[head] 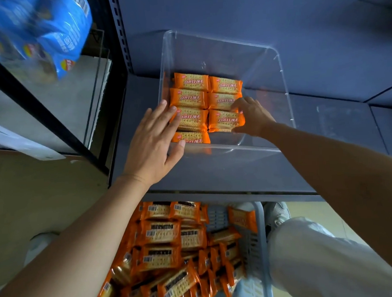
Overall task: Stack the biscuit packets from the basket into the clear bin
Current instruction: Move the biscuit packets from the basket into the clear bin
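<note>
The clear bin (275, 76) sits on a grey shelf and holds several orange biscuit packets (189, 98) in two neat columns. My left hand (154, 139) lies flat with straight fingers against the bin's left wall, beside the left column. My right hand (251, 117) reaches inside the bin, fingers and thumb curled round the nearest packet of the right column (225, 120). Below the shelf, the pale blue basket (260, 247) is heaped with many more orange packets (164, 252).
The grey shelf (225, 169) extends right and back past the bin. A blue snack bag (46, 35) hangs at upper left over a glass-fronted case (92, 90). My light-trousered leg (321, 260) and shoe (277, 214) stand right of the basket.
</note>
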`<state>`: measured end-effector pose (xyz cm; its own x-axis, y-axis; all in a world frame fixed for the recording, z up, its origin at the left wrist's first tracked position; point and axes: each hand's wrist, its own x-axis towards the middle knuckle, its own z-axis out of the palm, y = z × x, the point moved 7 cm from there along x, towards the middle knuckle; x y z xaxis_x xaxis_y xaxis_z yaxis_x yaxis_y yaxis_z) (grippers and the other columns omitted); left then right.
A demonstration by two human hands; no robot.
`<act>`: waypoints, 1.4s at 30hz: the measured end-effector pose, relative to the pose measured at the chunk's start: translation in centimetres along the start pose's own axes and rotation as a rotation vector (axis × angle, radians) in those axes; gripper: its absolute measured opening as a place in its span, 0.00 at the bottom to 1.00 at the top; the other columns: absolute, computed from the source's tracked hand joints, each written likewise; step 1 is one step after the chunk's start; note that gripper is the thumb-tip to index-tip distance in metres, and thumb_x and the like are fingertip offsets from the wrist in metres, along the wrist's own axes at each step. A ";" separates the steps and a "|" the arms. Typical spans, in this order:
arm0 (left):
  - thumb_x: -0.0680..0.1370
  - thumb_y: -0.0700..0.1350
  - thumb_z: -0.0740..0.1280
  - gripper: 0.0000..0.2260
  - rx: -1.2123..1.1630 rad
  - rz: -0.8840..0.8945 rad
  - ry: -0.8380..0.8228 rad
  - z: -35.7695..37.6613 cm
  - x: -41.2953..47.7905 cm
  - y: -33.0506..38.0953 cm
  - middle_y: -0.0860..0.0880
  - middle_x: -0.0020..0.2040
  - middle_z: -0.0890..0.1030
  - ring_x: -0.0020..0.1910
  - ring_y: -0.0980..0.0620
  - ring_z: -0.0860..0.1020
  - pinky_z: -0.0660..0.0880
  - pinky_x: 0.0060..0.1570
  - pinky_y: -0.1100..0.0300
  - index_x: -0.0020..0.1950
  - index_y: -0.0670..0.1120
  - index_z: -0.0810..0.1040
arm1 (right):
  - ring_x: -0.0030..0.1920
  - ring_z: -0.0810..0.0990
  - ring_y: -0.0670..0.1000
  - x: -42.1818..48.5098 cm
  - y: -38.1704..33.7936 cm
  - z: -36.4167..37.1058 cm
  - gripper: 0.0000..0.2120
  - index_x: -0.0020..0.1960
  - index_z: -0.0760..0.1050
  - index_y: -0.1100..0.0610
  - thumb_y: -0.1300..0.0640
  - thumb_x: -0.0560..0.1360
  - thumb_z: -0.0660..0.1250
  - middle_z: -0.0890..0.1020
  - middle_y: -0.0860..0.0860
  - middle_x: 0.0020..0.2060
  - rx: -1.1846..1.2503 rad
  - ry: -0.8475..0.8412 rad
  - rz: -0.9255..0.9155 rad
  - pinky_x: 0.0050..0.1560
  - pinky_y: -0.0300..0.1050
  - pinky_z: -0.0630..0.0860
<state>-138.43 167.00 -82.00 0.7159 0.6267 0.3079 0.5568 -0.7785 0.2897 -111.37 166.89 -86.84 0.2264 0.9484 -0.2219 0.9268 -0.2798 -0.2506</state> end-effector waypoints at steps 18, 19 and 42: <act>0.75 0.40 0.64 0.05 -0.053 -0.235 -0.126 -1.2 -13.8 3.7 0.49 0.45 0.75 0.44 0.47 0.76 0.75 0.41 0.51 0.48 0.46 0.77 | 0.35 0.76 0.43 -18.1 -16.5 1.2 0.04 0.44 0.80 0.56 0.57 0.76 0.67 0.79 0.45 0.35 0.599 0.040 -0.355 0.38 0.34 0.71; 0.75 0.41 0.65 0.05 -0.061 -0.278 -0.184 0.0 -15.5 3.3 0.49 0.45 0.75 0.45 0.47 0.76 0.75 0.41 0.50 0.49 0.47 0.77 | 0.36 0.77 0.43 -18.9 -16.5 3.4 0.05 0.45 0.80 0.55 0.56 0.76 0.67 0.80 0.45 0.36 0.589 -0.012 -0.336 0.39 0.36 0.73; 0.77 0.45 0.68 0.16 -0.322 -0.607 -0.418 5.7 -22.8 2.2 0.47 0.57 0.77 0.55 0.48 0.76 0.72 0.52 0.56 0.65 0.47 0.75 | 0.46 0.80 0.49 -22.9 -12.1 19.9 0.21 0.68 0.69 0.56 0.48 0.79 0.63 0.77 0.52 0.56 1.005 -0.514 0.436 0.44 0.37 0.79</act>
<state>-151.13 150.76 -93.51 0.4615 0.8220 -0.3337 0.7961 -0.2177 0.5646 -133.78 145.62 -97.52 0.1051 0.6395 -0.7616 0.1043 -0.7687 -0.6310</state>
